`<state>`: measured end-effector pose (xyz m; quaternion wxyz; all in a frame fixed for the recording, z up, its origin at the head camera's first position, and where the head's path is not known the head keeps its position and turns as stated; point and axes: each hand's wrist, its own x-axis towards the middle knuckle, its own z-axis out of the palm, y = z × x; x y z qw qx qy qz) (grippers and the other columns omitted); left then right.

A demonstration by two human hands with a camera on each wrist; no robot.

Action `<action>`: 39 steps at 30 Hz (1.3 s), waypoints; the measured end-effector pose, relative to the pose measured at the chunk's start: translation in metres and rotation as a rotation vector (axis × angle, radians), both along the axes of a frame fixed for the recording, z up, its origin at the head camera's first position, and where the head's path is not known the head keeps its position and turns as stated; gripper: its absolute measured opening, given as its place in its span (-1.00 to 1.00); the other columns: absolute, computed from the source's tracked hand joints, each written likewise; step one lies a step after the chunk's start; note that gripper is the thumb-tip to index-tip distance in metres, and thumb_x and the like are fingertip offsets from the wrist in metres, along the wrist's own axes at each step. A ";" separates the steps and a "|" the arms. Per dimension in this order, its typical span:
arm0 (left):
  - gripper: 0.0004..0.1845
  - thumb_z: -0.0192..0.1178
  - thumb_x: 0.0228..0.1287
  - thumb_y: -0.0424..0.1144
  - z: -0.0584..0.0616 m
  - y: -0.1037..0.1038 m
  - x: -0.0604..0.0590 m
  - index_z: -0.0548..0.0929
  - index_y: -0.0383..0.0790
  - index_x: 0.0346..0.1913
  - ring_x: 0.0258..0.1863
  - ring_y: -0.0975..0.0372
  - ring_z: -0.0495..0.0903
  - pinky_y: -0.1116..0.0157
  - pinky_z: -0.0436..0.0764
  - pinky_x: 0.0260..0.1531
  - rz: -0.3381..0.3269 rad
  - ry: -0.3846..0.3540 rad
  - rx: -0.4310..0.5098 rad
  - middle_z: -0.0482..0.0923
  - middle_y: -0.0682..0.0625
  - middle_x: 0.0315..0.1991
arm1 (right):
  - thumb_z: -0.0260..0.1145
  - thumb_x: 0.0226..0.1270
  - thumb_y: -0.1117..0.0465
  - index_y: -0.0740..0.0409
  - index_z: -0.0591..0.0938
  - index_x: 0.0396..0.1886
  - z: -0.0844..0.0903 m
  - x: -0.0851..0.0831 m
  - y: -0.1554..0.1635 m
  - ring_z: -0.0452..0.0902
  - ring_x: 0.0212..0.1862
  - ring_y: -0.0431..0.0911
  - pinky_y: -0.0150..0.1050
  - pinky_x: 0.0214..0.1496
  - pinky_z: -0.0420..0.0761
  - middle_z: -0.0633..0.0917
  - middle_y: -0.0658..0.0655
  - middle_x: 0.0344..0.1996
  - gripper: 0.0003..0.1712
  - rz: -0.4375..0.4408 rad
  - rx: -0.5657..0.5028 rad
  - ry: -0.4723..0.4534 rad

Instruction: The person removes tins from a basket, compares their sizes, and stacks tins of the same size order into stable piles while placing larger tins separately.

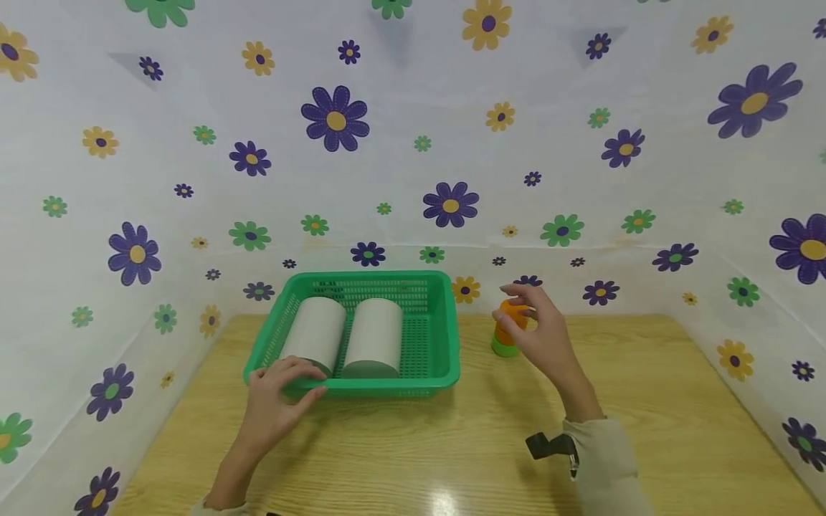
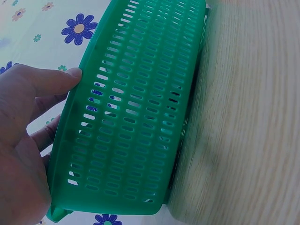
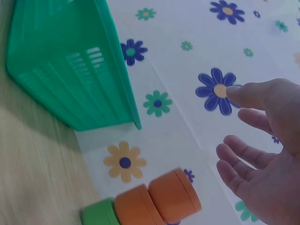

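Head: table [image 1: 419,459] bearing green basket [image 1: 387,384], two white cylinders [image 1: 374,340] inside; right of it, cups [image 1: 502,340], orange stacked on green.
Left wrist: left hand [image 2: 16,150], fingers gripping basket rim [image 2: 60,154].
Right wrist: right hand [image 3: 269,176], fingers loosely parted, apart from cups.

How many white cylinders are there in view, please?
2, both in the green basket: the left cylinder lies along its left side, the right cylinder near its middle. No others show.

- slotted green basket [image 1: 387,384] on the tabletop [image 1: 400,451], two white cylinders [image 1: 376,333] chilling inside
- upright stack [image 3: 138,204] off to its right, two orange bits over a green one
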<state>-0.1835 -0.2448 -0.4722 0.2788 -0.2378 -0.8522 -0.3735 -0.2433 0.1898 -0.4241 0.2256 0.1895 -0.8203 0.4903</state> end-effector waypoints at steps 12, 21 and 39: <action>-0.69 0.58 0.00 -0.39 -0.001 -0.001 0.001 0.76 0.04 -0.25 -0.09 0.19 0.58 0.00 0.07 -0.11 0.014 -0.008 -0.012 0.68 0.21 -0.19 | 0.41 0.42 0.23 0.18 0.47 0.38 0.008 0.002 -0.039 0.61 0.14 0.22 0.18 0.15 0.58 0.56 0.23 0.23 -0.41 0.187 0.053 -0.127; -0.69 0.58 0.00 -0.40 0.000 -0.001 0.002 0.76 0.04 -0.25 -0.09 0.19 0.59 0.01 0.07 -0.13 0.005 0.001 -0.008 0.68 0.20 -0.19 | 0.43 0.42 0.16 0.11 0.44 0.44 0.020 0.000 -0.077 0.61 0.14 0.14 0.11 0.19 0.58 0.55 0.23 0.19 -0.34 0.278 0.158 -0.221; -0.71 0.58 0.01 -0.38 0.000 0.000 -0.001 0.76 0.03 -0.25 -0.11 0.19 0.59 0.02 0.08 -0.14 0.004 0.017 -0.019 0.68 0.21 -0.20 | 0.39 0.42 -0.04 0.14 0.25 0.56 0.024 -0.028 -0.139 0.46 0.30 0.25 0.17 0.22 0.52 0.44 0.36 0.38 -0.13 0.303 0.342 -0.452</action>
